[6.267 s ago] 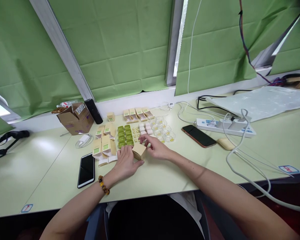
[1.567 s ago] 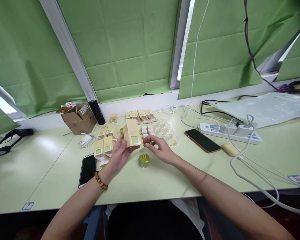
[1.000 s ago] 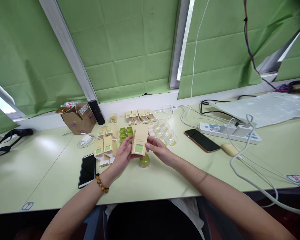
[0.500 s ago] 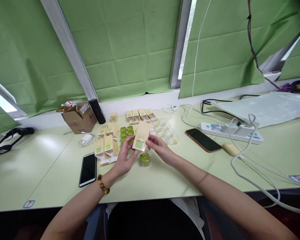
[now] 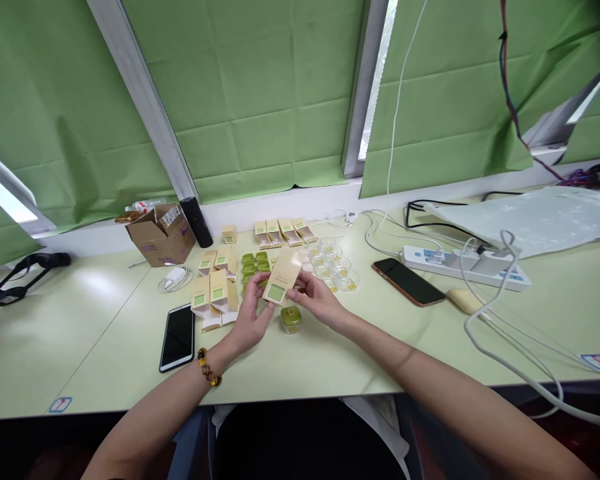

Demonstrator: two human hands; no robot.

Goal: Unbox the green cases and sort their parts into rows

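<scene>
Both hands hold a small tan carton [image 5: 283,276] with a green square label, lifted a little above the desk and tilted to the right. My left hand [image 5: 250,315] grips its lower left edge and my right hand [image 5: 314,300] pinches its right side. Just below the carton a small green case with a clear lid [image 5: 291,319] sits on the desk. Behind the hands lie more tan cartons [image 5: 215,293], green trays [image 5: 254,265], clear lids [image 5: 336,266] and a row of opened cartons [image 5: 281,231].
A black phone [image 5: 177,337] lies left of my hands, another phone [image 5: 409,282] to the right. A power strip [image 5: 463,263] with white cables, a brown cardboard box [image 5: 161,234], a black cylinder [image 5: 197,222] and a white charger [image 5: 172,279] stand around. A green curtain covers the window.
The carton, first lying on the desk, was lifted and stood upright; it now tilts right in both hands. The green case has appeared on the desk below it.
</scene>
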